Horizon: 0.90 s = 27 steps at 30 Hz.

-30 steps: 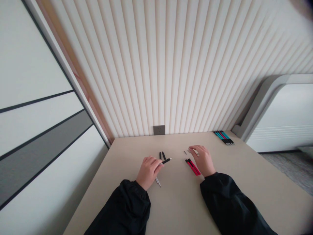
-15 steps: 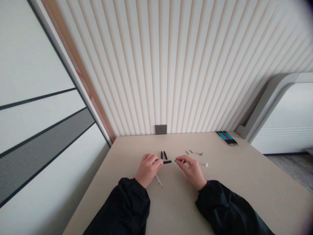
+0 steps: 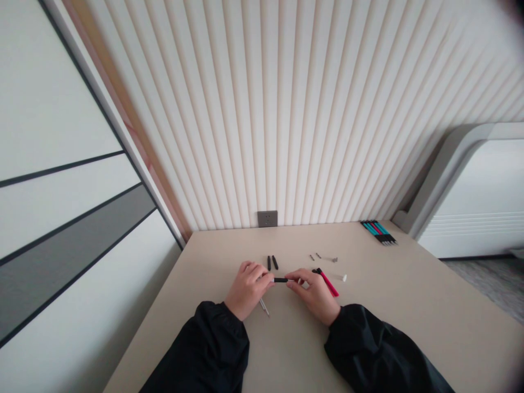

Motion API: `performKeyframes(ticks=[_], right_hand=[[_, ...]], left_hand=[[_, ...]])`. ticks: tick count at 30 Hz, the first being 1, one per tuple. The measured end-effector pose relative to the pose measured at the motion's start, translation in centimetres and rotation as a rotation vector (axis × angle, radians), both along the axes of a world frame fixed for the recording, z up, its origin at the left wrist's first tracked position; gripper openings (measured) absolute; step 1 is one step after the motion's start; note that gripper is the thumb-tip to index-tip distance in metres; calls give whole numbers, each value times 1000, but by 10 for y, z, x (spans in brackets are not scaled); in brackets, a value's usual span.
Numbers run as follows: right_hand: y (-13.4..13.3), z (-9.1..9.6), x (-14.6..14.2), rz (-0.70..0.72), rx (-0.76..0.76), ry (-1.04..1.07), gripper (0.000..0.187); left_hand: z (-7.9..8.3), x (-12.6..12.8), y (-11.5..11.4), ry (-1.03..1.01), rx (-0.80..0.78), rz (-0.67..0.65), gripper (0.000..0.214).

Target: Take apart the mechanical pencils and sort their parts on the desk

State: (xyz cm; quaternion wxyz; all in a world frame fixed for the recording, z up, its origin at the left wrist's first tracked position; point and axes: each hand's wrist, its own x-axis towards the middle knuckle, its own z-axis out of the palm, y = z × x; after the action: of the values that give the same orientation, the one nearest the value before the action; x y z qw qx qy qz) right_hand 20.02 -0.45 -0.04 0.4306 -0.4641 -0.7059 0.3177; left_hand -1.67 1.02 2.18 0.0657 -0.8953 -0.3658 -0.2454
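Note:
My left hand (image 3: 248, 288) and my right hand (image 3: 313, 292) meet over the beige table (image 3: 368, 327), both pinching the ends of a short black pen part (image 3: 280, 280) held level between them. A thin silver refill (image 3: 264, 307) pokes out beneath my left hand. A red pen barrel (image 3: 328, 284) lies on the table just right of my right hand. Two small black caps (image 3: 272, 262) sit just beyond my hands.
Small springs and metal bits (image 3: 325, 257) and a white piece (image 3: 340, 278) lie to the right of my hands. A bundle of blue, red and black pens (image 3: 377, 231) rests at the far right edge. A grey wall socket (image 3: 267, 218) sits behind the table.
My right hand left the small parts at the right and came over to the black pen part held by my left hand, closing the gap between the hands. The red barrels show again.

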Motion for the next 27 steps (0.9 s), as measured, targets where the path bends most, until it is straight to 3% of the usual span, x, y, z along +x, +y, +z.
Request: performKeyframes(ticks=[5, 8, 10, 13, 18, 27], right_hand=[[-1, 3, -1, 10, 50, -48, 19], [1, 4, 2, -20, 75, -39, 20], [3, 4, 6, -61, 72, -15, 20], [6, 2, 12, -99, 57, 13, 21], [11, -4, 17, -107, 26, 31, 25], [16, -16, 20, -144, -100, -8, 46]], left_hand=[[0, 0, 0, -15, 6, -18, 10], [0, -6, 1, -128, -37, 16, 19], [-3, -10, 3, -287, -101, 71, 28], [-11, -14, 5, -557, -295, 155, 25], [-24, -11, 5, -817, -630, 135, 26], [-20, -6, 2, -909, -713, 91, 25]])
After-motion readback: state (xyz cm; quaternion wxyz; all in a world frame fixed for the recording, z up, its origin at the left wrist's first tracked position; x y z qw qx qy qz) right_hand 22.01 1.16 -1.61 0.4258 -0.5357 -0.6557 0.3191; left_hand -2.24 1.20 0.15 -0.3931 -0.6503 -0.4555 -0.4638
